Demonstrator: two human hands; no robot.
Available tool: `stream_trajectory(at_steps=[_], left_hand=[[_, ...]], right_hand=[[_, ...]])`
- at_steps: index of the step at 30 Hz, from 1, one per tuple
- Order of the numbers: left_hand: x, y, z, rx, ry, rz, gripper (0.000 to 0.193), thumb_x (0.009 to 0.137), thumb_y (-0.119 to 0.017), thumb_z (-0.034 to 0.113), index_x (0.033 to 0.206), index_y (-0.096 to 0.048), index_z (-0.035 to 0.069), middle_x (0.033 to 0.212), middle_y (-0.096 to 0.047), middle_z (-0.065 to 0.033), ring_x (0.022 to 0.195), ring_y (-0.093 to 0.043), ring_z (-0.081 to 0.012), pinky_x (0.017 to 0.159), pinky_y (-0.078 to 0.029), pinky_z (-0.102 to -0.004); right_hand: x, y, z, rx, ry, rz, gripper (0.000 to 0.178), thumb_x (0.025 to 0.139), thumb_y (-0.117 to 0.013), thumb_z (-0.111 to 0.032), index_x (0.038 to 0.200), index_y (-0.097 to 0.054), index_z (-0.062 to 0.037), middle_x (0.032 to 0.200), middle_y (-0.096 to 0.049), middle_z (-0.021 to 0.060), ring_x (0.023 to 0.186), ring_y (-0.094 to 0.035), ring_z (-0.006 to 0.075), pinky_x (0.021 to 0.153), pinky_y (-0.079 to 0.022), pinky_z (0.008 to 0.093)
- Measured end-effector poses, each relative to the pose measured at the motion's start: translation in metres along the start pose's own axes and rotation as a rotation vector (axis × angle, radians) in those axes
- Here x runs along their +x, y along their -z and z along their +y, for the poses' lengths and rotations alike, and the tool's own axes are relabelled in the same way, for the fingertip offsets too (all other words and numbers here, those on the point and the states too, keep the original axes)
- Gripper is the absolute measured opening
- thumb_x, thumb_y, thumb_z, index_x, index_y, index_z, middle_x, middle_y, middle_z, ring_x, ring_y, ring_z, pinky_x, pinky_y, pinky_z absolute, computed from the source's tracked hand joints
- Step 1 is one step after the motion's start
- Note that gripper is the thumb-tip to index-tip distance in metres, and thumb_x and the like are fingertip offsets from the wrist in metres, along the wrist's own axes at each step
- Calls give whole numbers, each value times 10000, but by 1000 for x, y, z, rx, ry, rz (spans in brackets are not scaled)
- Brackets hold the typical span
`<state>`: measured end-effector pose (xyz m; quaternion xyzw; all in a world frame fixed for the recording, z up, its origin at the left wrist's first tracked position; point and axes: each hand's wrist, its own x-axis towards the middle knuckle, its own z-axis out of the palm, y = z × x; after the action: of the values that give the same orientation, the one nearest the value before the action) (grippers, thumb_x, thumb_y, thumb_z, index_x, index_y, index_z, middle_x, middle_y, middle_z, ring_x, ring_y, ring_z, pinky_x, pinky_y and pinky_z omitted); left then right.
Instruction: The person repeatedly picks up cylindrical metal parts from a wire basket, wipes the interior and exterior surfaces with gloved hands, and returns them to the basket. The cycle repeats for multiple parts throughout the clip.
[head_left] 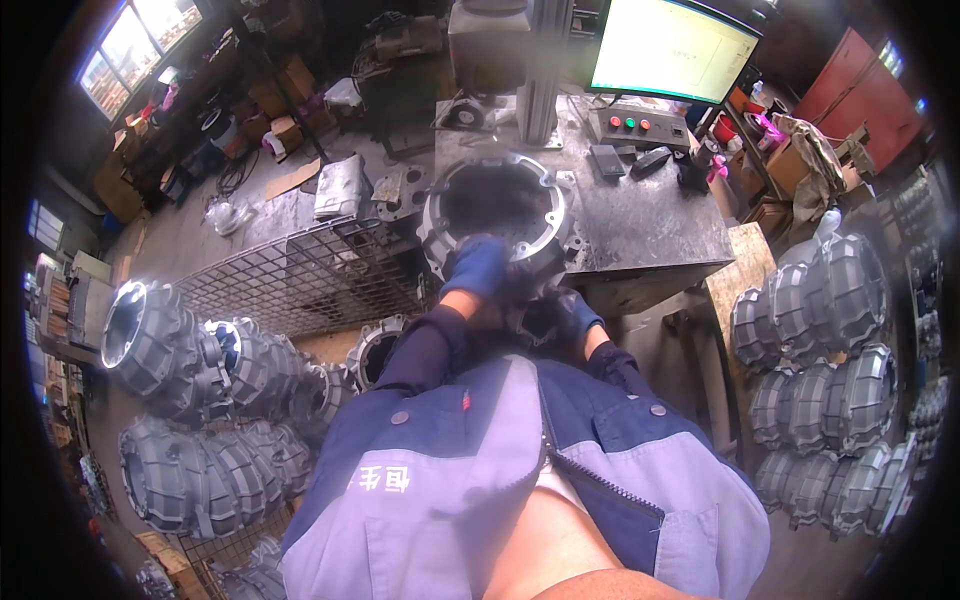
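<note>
A large round grey cast-metal housing (553, 232) stands at the near edge of the metal workbench (660, 215), its wide opening facing up. My left hand (477, 266), in a blue glove, is closed over the near left rim of this housing. Lower and to the right, my right hand (577, 316), also gloved in blue, is closed against the lower near side of the housing. Its fingertips are partly hidden there. Between the hands, a smaller dark round opening (537, 322) shows in shadow.
A lit monitor (672, 50) and a control box with coloured buttons (637, 126) are at the back right. A metal post (543, 70) rises behind the housing. Similar housings are stacked at left (205, 475) and right (820, 395). A wire mesh panel (300, 275) lies left of the bench.
</note>
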<state>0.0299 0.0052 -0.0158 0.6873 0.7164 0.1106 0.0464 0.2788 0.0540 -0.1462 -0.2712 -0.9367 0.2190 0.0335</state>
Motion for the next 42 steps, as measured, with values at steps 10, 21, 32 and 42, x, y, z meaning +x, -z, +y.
stream_trajectory(at_steps=[10, 21, 32, 42], left_hand=[[0, 6, -3, -50, -24, -59, 252, 688, -792, 303, 843, -734, 113, 821, -689, -190, 848, -684, -390, 764, -519, -492], [-4, 28, 4, -60, -95, -23, 243, 685, -780, 303, 816, -713, 109, 790, -687, -159, 806, -672, -371, 731, -521, -475], [3, 12, -1, 12, -14, -108, 173, 671, -756, 259, 781, -704, 136, 775, -678, -144, 790, -678, -349, 718, -513, -472], [-7, 6, 0, -43, -51, 61, 99, 763, -680, 221, 780, -706, 127, 762, -683, -139, 794, -685, -352, 714, -507, -482]], right_hand=[[9, -26, 8, 880, -133, 116, 414, 834, -726, -301, 1135, -624, -36, 1048, -697, 151, 959, -686, 290, 834, -561, 384], [44, 97, 90, 305, -769, 428, 377, 954, -528, -395, 1090, -705, -90, 994, -681, 297, 1010, -647, 462, 896, -495, 558], [169, 129, 221, -598, -794, 340, 467, 1007, -346, -230, 1444, -506, -271, 1463, -557, 0, 1389, -471, 308, 1174, -319, 487], [176, 111, 243, -552, -811, 299, 480, 1005, -403, -280, 1478, -474, -241, 1499, -505, 49, 1355, -491, 272, 1155, -332, 455]])
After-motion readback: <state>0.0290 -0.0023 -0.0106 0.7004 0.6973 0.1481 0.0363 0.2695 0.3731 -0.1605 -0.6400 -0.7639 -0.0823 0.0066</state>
